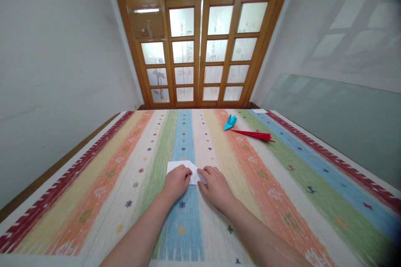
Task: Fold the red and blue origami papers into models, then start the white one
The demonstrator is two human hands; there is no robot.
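Observation:
A small white sheet of paper (180, 165) lies flat on the striped cloth, one far corner folded in. My left hand (176, 182) rests on its near left part, fingers curled down onto it. My right hand (215, 186) presses its near right edge with the fingertips. Both hands hold the paper against the cloth; its near half is hidden under them.
The multicoloured striped cloth (125, 183) covers the whole surface. A folded blue paper figure (230, 122) and a long red folded paper (255, 134) lie farther off to the right. Wooden glazed doors (200, 50) stand beyond, and a glass pane (338, 112) leans on the right wall.

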